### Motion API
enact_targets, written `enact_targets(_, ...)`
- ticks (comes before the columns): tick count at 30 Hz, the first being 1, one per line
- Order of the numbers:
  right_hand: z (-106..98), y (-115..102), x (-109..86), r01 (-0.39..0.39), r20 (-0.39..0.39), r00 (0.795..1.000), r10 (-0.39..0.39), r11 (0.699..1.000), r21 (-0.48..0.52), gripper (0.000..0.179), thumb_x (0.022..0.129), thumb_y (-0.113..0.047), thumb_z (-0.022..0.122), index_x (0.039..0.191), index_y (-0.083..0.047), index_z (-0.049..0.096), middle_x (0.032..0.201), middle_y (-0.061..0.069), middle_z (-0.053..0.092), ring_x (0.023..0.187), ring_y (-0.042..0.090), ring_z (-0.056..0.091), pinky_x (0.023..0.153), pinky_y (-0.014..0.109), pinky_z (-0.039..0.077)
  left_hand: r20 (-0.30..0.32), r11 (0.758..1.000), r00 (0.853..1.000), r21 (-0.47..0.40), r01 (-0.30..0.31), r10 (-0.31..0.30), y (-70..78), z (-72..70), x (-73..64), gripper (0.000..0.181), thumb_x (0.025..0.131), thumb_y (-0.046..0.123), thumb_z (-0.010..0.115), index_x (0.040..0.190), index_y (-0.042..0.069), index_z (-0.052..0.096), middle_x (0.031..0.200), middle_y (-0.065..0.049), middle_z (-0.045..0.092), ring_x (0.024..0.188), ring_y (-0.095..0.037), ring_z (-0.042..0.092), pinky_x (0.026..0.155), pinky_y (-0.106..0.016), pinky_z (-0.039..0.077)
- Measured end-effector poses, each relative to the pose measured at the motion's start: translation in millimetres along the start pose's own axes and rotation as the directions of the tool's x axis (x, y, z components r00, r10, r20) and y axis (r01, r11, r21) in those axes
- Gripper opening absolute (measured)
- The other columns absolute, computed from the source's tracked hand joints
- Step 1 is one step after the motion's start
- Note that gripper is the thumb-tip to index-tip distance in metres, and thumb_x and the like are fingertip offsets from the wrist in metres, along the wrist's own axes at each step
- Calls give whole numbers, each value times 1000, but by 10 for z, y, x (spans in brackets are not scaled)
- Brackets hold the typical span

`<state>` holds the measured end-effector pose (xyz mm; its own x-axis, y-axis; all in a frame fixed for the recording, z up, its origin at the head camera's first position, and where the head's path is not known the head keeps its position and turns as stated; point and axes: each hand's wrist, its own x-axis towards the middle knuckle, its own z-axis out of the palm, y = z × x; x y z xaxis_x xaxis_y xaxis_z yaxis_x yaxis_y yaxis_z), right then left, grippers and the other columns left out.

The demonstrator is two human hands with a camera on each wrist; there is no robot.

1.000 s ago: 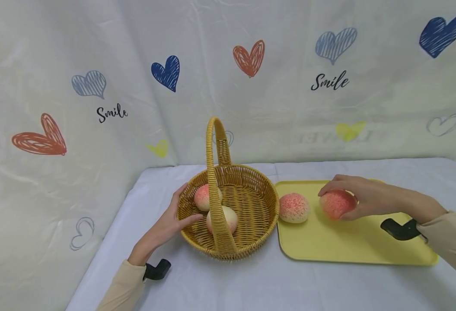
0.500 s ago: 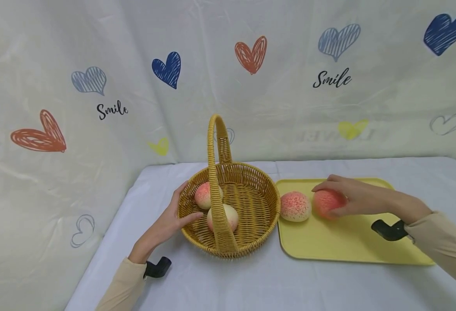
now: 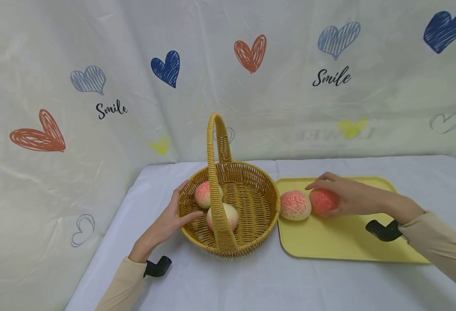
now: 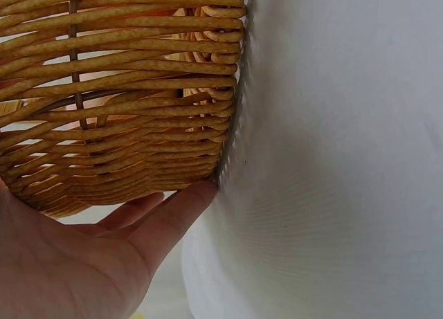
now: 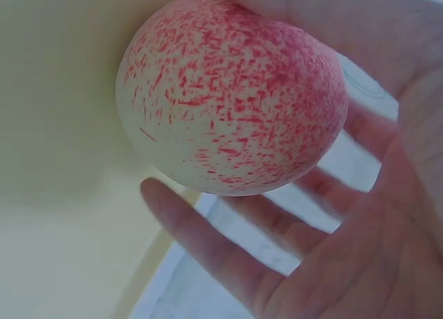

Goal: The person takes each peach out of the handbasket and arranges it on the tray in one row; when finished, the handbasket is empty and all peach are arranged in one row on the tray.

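Note:
My left hand (image 3: 169,218) grips the left side of a wicker basket (image 3: 256,207), thumb over the rim and fingers along the outer wall; in the left wrist view the fingers (image 4: 173,219) reach low on the weave, near the cloth. Inside the basket lie two pink-and-cream peaches, one at the back (image 3: 202,195) and one nearer the front (image 3: 229,217), partly behind the handle. My right hand (image 3: 350,196) holds a redder peach (image 3: 323,202) over the yellow tray, its thumb and fingers spread around it in the right wrist view. Just left of it sits another peach (image 3: 295,205).
The yellow tray (image 3: 352,244) lies right of the basket, close to its rim. The basket's tall arched handle (image 3: 212,160) rises over its left half. A white cloth covers the table (image 3: 259,285); a curtain printed with hearts (image 3: 282,121) hangs behind.
The right hand has moved left with its peach, up to the peach at the tray's left end. The left hand has stayed on the basket.

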<state>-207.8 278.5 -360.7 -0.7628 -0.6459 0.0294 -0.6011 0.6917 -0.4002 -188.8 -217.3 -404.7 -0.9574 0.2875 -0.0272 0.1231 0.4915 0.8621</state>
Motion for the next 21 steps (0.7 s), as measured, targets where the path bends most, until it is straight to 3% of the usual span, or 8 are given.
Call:
enact_targets(3,-19,5,-16,81,3,997,-81,997,6,62,78,-15,93,133,-20,66,131,1,56,112,20,61,90,37,56,0,1000,1000,0,-4,4,-7,-6,7,109,93,46,77,169,24,3,175,-10,4,160,-37,5,122,-68,13)
enact_targets(6,-24,12,-18,102,-5,995,-102,995,-5,62,76,-13,94,131,-17,67,126,0,57,109,19,61,89,35,56,-3,1000,1000,-1,-2,2,-11,-7,11,108,93,46,77,169,24,3,175,-9,5,160,-37,6,122,-68,12)
enact_targets(13,7,-18,-6,19,-75,997,-21,999,-28,57,75,-24,95,124,-9,70,110,-2,59,96,12,59,83,37,55,-3,1000,1000,1,4,-4,2,0,7,108,93,47,77,168,24,3,175,-9,5,160,-37,5,122,-69,12)
enact_targets(21,15,-90,13,-114,-43,993,114,993,-4,64,72,-30,97,124,-6,67,101,2,55,87,13,55,79,39,51,-4,1000,1000,-2,4,-4,22,3,0,109,92,47,78,168,24,4,175,-9,6,160,-37,7,122,-68,13)
